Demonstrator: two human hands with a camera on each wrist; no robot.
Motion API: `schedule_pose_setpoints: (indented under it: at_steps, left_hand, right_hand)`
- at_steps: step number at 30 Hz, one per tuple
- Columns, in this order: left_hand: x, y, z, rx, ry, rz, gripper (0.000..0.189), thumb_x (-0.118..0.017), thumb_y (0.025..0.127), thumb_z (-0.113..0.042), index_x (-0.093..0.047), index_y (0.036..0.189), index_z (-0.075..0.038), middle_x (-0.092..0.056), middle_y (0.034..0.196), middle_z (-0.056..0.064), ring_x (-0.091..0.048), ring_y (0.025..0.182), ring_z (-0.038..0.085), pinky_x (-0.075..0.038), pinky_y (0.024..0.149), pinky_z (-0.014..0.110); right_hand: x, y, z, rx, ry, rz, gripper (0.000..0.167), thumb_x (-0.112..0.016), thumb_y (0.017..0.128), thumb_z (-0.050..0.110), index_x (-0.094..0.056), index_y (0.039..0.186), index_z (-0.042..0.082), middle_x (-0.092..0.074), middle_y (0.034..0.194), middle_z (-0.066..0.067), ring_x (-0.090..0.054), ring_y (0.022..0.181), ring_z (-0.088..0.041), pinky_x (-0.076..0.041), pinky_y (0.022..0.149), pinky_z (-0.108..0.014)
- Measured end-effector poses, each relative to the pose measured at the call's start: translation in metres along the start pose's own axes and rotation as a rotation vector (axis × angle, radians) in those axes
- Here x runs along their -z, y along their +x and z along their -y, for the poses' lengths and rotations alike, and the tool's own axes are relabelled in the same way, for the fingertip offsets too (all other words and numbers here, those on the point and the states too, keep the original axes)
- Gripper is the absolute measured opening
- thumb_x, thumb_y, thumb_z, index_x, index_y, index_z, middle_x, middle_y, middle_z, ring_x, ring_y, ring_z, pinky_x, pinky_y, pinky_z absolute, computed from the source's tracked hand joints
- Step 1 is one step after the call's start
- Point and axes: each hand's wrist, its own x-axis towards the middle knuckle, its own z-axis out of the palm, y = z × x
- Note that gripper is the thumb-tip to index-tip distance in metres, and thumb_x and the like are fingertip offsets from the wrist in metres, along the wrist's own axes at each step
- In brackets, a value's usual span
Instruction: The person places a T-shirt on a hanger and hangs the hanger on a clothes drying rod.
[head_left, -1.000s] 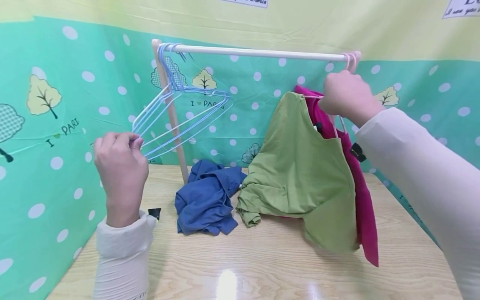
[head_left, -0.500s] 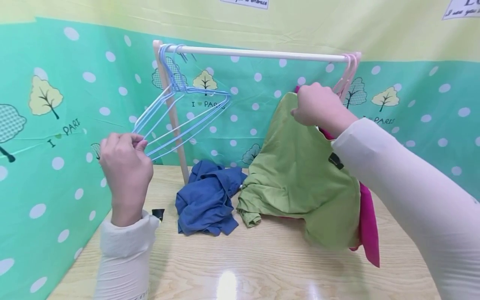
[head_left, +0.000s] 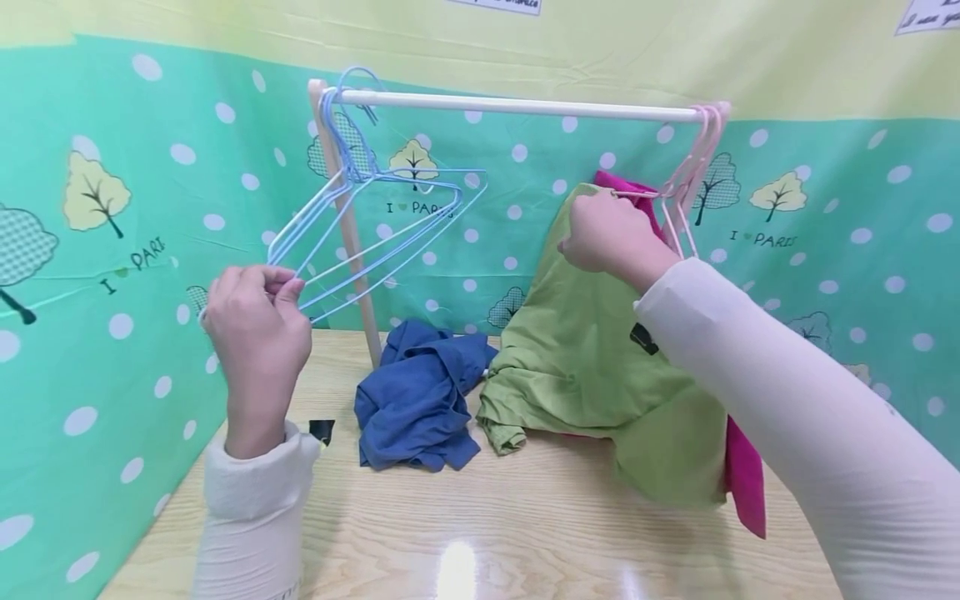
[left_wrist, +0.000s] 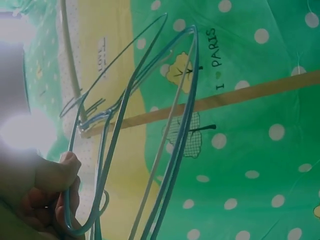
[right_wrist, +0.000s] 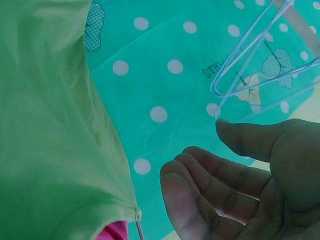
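My left hand pinches the lower corner of a light blue wire hanger between thumb and fingers. That hanger's hook stands above the rack's white rod; other blue hangers hang at the rod's left end. My right hand is in front of the shoulder of a green top. In the right wrist view its fingers are loosely bent, with nothing between them and the thumb. The top hangs on the right, with a magenta garment behind it, below pink hangers.
A crumpled dark blue cloth lies on the wooden table by the rack's left post. A dotted green and yellow curtain surrounds the table at the back and sides.
My right hand has moved left from the pink hanger hooks to in front of the green top. One blue hanger has been raised, its hook now above the rod. The left hand has shifted slightly right.
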Motion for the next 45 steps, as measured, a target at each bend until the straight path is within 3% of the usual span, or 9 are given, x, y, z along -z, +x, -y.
schedule_pose_setpoints:
  at_steps: [5,13,18,23,32,37,40,44,45]
  left_hand:
    - [0.003,-0.001,-0.004,0.021,-0.058,-0.003,0.014,-0.067,0.097,-0.002,-0.07,0.1,0.011,-0.062,0.094,0.024,-0.059,0.095,0.04,-0.04,0.091,0.044]
    - [0.01,-0.003,-0.011,0.058,-0.049,0.016,0.017,-0.066,0.099,-0.006,-0.069,0.104,0.01,-0.061,0.098,0.021,-0.064,0.088,0.033,-0.04,0.07,0.016]
    - [0.016,-0.002,-0.01,0.064,-0.037,0.065,0.016,-0.067,0.098,-0.005,-0.069,0.103,0.01,-0.061,0.099,0.022,-0.062,0.093,0.037,-0.039,0.079,0.027]
    - [0.023,-0.004,-0.011,0.091,0.017,0.171,0.014,-0.066,0.098,-0.004,-0.069,0.103,0.009,-0.06,0.101,0.021,-0.058,0.097,0.039,-0.038,0.081,0.037]
    - [0.03,-0.004,-0.014,0.081,0.04,0.271,0.011,-0.065,0.098,-0.002,-0.069,0.101,0.007,-0.062,0.096,0.02,-0.057,0.092,0.037,-0.035,0.081,0.039]
    - [0.032,-0.002,-0.011,0.079,0.064,0.306,0.011,-0.065,0.098,-0.003,-0.068,0.101,0.007,-0.063,0.099,0.022,-0.055,0.092,0.038,-0.035,0.078,0.039]
    - [0.033,-0.002,-0.012,0.072,0.083,0.33,0.011,-0.065,0.098,-0.004,-0.068,0.1,0.007,-0.063,0.098,0.022,-0.055,0.091,0.038,-0.035,0.076,0.038]
    - [0.033,-0.004,-0.014,0.028,0.095,0.349,0.01,-0.066,0.098,-0.003,-0.068,0.096,0.006,-0.063,0.093,0.021,-0.055,0.088,0.036,-0.036,0.077,0.039]
    - [0.032,-0.005,-0.015,0.018,0.095,0.354,0.01,-0.066,0.097,-0.003,-0.069,0.096,0.006,-0.063,0.091,0.02,-0.055,0.087,0.036,-0.036,0.077,0.04]
  right_hand:
    - [-0.01,0.001,0.004,-0.001,0.035,0.016,0.031,-0.061,0.099,0.028,-0.049,0.081,0.007,-0.047,0.074,-0.009,-0.056,0.072,-0.029,-0.048,0.06,-0.038]
    - [-0.035,0.006,0.015,0.015,0.061,0.001,0.029,-0.063,0.099,0.03,-0.055,0.083,0.007,-0.059,0.088,-0.015,-0.06,0.082,-0.034,-0.051,0.064,-0.043]
    - [-0.058,0.013,0.024,0.025,0.09,0.014,0.028,-0.066,0.099,0.031,-0.059,0.088,0.006,-0.061,0.091,-0.016,-0.062,0.085,-0.034,-0.052,0.066,-0.043]
    - [-0.086,0.02,0.033,0.036,0.125,0.038,0.027,-0.066,0.099,0.031,-0.062,0.093,0.005,-0.063,0.093,-0.015,-0.063,0.087,-0.034,-0.054,0.071,-0.045]
    - [-0.136,0.021,0.056,0.051,0.222,0.089,0.048,-0.065,0.101,0.038,-0.045,0.063,0.014,-0.042,0.066,-0.002,-0.052,0.061,-0.022,-0.05,0.066,-0.04]
    - [-0.162,0.021,0.068,0.124,0.287,0.059,0.058,-0.065,0.101,0.036,-0.039,0.053,0.017,-0.031,0.052,0.004,-0.041,0.047,-0.014,-0.044,0.055,-0.032]
    - [-0.177,0.019,0.075,0.176,0.351,0.056,0.059,-0.065,0.101,0.033,-0.041,0.05,0.017,-0.037,0.05,0.002,-0.037,0.042,-0.011,-0.04,0.05,-0.028]
    - [-0.196,0.015,0.084,0.2,0.403,0.026,0.052,-0.069,0.099,0.03,-0.049,0.054,0.016,-0.07,0.085,-0.006,-0.043,0.043,-0.009,-0.042,0.052,-0.027]
    - [-0.202,0.015,0.086,0.196,0.412,0.02,0.052,-0.069,0.099,0.03,-0.049,0.054,0.016,-0.07,0.087,-0.007,-0.043,0.043,-0.009,-0.042,0.051,-0.027]
